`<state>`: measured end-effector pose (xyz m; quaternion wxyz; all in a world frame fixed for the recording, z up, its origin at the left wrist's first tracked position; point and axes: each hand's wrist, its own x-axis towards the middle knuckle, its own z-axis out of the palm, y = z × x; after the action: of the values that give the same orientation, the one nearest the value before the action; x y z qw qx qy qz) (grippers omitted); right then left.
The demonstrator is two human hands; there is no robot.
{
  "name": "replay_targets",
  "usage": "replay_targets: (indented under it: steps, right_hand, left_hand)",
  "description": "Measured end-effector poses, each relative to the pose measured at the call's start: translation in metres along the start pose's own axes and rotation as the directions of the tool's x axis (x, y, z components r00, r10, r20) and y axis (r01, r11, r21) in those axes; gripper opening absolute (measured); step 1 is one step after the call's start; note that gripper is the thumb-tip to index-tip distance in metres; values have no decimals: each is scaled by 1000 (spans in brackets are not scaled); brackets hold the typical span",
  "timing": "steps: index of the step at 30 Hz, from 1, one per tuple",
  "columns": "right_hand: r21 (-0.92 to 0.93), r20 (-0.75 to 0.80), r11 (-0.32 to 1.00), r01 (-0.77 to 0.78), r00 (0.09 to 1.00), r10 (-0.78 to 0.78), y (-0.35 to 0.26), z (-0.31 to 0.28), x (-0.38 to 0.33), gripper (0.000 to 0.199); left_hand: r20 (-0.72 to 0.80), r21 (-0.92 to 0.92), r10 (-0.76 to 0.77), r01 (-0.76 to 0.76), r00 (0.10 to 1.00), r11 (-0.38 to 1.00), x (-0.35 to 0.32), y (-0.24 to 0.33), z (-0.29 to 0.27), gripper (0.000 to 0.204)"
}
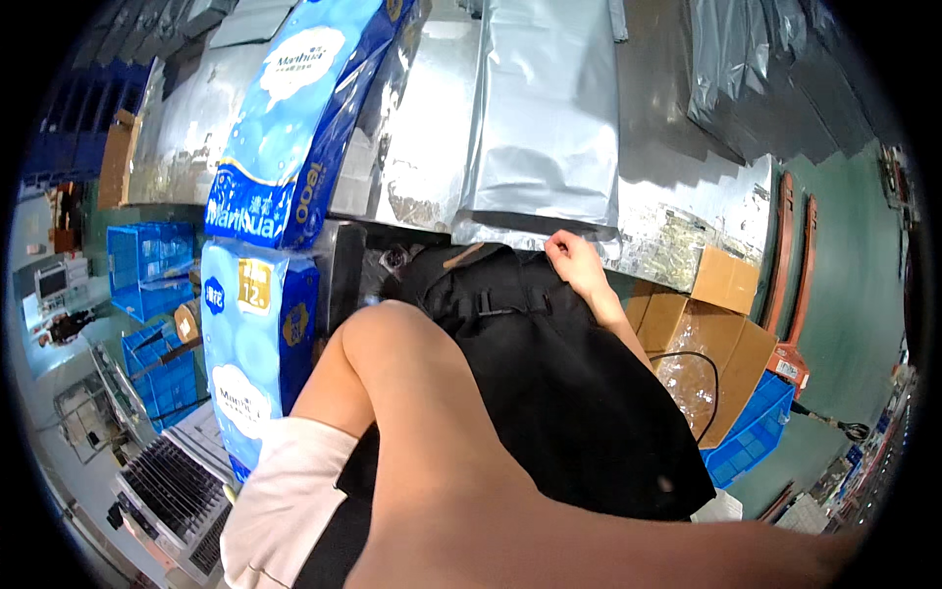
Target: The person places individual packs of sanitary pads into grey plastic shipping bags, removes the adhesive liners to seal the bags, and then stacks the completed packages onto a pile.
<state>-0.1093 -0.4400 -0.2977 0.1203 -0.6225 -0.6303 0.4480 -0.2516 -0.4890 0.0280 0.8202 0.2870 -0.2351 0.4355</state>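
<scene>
Up by the silver foil bags point(549, 118), right hand point(574, 260) has fingers curled shut on the black bag point(559, 383)'s top edge; keep that pinch. Left hand hidden, can't tell.

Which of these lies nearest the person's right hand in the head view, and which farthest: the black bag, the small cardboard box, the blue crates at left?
Measured from the right hand:
1. Black bag: the hand rests on its top edge, directly below.
2. Small cardboard box: to the hand's right, under the silver foil pouches.
3. Blue crates: far across at the left edge, beyond the blue tissue packs.
</scene>
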Motion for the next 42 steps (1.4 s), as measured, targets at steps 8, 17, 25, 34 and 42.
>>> replay_targets:
  steps: [8,17,25,34,42]
  right_hand:
    - [-34,19,999,21,1000,-21,-4,-3,-1,23]
    - [-39,33,999,-4,999,5,-8,-6,0,24]
    - [-57,11,998,28,1000,-27,-4,-3,-2,22]
    - [-52,19,998,31,999,-30,3,-2,-1,23]
    - [-30,60,999,-22,998,23,-6,-7,-4,23]
  left_hand:
    - [3,-33,10,-10,1000,999,-1,-8,9,30]
    - [-7,-34,13,-13,1000,999,0,-15,10,39]
    - [-6,-44,-5,4,1000,999,4,-20,14,47]
    - [10,-59,-5,5,1000,998,7,-23,15,56]
    - [20,-32,5,-4,1000,999,7,-13,14,65]
